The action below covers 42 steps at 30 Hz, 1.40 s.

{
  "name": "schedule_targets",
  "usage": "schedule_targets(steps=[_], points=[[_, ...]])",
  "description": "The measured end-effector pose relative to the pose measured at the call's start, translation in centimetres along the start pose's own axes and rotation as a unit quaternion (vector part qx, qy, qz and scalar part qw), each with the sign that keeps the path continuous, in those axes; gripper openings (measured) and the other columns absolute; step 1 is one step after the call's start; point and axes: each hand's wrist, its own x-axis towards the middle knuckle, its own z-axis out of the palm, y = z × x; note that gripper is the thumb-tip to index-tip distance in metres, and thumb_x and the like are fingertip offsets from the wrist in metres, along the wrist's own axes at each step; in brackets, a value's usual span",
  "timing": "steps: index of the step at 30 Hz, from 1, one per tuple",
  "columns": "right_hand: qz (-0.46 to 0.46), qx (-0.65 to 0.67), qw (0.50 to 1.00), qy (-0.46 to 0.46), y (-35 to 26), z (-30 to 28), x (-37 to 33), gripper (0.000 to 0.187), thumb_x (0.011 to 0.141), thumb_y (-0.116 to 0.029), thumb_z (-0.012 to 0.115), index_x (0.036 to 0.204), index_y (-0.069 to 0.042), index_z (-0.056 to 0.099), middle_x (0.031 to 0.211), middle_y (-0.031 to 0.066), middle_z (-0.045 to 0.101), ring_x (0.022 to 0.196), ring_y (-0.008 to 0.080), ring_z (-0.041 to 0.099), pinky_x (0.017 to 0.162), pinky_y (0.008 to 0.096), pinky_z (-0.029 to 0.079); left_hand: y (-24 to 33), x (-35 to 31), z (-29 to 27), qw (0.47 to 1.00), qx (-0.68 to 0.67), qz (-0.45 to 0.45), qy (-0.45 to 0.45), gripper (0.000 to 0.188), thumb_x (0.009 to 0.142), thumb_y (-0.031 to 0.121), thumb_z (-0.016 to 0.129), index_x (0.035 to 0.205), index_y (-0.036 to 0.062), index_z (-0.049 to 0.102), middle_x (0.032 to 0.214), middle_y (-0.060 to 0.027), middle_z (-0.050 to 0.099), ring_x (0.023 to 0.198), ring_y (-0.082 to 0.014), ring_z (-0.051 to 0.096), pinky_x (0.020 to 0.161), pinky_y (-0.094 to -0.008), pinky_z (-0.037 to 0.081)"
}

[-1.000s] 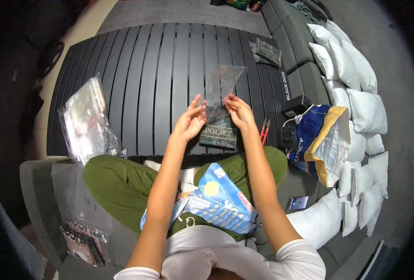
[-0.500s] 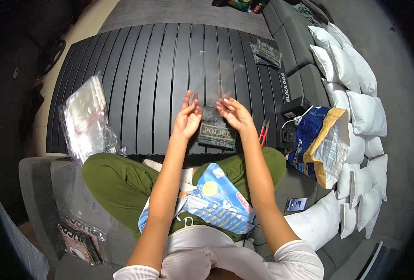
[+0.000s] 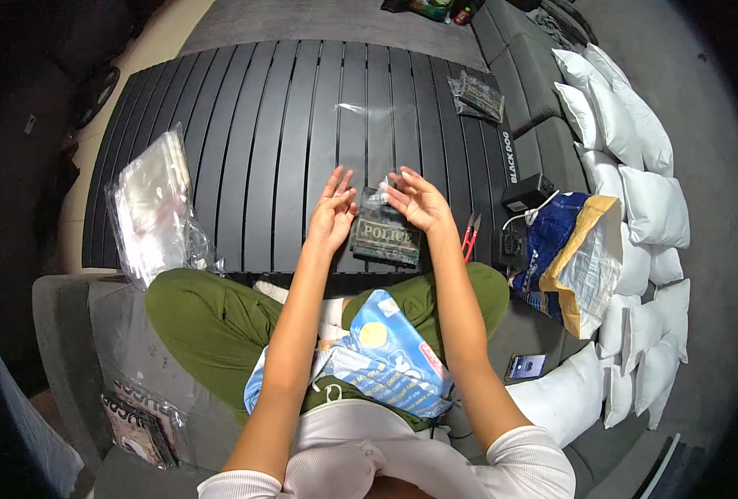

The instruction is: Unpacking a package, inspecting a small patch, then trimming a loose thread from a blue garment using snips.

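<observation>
A thin clear plastic bag [image 3: 367, 133] stretches away from my hands over the dark table; its edges are hard to make out. My right hand [image 3: 420, 204] has its fingers curled, with the bag's crumpled near end at its fingertips. My left hand [image 3: 332, 212] is beside the bag, palm turned inward and fingers stretched apart. Whether the left fingers touch the film cannot be seen clearly. Just below and between the hands, a folded dark packet with a lettered patch [image 3: 387, 236] lies at the table's near edge, its top partly covered by plastic.
Red-handled snips [image 3: 470, 236] lie right of the packet. A stack of clear bags [image 3: 154, 204] rests on the left, packaged dark pieces [image 3: 477, 97] at the far right. A blue pack [image 3: 394, 358] lies in my lap. White pillows [image 3: 656, 204] and an opened sack [image 3: 581, 258] stand right.
The clear bag has swung left and now lies straighter ahead of my hands. My right fingers have shifted slightly, and crumpled plastic shows at their tips. The dark packet stays in place.
</observation>
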Motion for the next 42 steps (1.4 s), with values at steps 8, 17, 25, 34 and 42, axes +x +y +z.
schedule_targets(steps=[8,17,25,34,42], points=[[0.011,-0.060,0.997,0.044,-0.3,0.3,-0.1,0.030,0.078,-0.011,0.062,0.106,-0.006,0.051,0.106,0.0130,0.055,0.093,0.0309,0.058,0.079,0.0433,0.050,0.1,-0.2,-0.5,0.997,0.080,-0.007,0.008,0.050,0.082,0.002,0.048,0.130,0.0126,0.038,0.132,-0.0001,0.039,0.088,-0.0083,0.053,0.073,-0.0222,0.042],[-0.076,-0.044,0.996,0.030,0.7,-0.6,1.5,0.030,0.079,-0.001,0.057,0.106,0.007,0.048,0.104,0.0196,0.054,0.100,0.0300,0.055,0.086,0.0350,0.048,0.1,-0.4,1.3,0.972,0.219,-0.027,0.081,0.043,0.084,0.006,0.047,0.127,0.0067,0.041,0.126,-0.0036,0.047,0.090,-0.0110,0.056,0.072,-0.0220,0.044],[-0.104,-0.101,0.987,0.075,1.0,-0.5,1.7,0.028,0.077,0.001,0.057,0.102,0.010,0.049,0.099,0.0203,0.057,0.096,0.0298,0.057,0.085,0.0336,0.048,-0.7,0.4,1.3,0.937,0.313,-0.048,0.149,0.034,0.086,0.013,0.050,0.119,0.0028,0.049,0.105,-0.0040,0.057,0.078,-0.0118,0.059,0.061,-0.0203,0.046],[-0.112,-0.195,0.971,0.084,0.3,-1.4,1.7,0.021,0.077,0.001,0.058,0.094,0.011,0.054,0.087,0.0181,0.060,0.083,0.0245,0.062,0.077,0.0301,0.052,-1.5,0.8,1.4,0.885,0.428,0.029,0.182,0.026,0.084,0.016,0.054,0.102,-0.0014,0.060,0.074,-0.0054,0.062,0.060,-0.0097,0.058,0.054,-0.0221,0.045],[-0.123,-0.433,0.884,0.127,-0.8,-2.2,1.3,0.020,0.074,0.000,0.059,0.093,0.005,0.060,0.072,0.0073,0.061,0.060,0.0107,0.057,0.054,0.0211,0.046,-1.6,1.5,0.6,0.763,0.616,0.079,0.180,0.024,0.077,0.018,0.057,0.093,0.0013,0.064,0.080,-0.0165,0.064,0.073,-0.0270,0.063,0.068,-0.0345,0.048]])
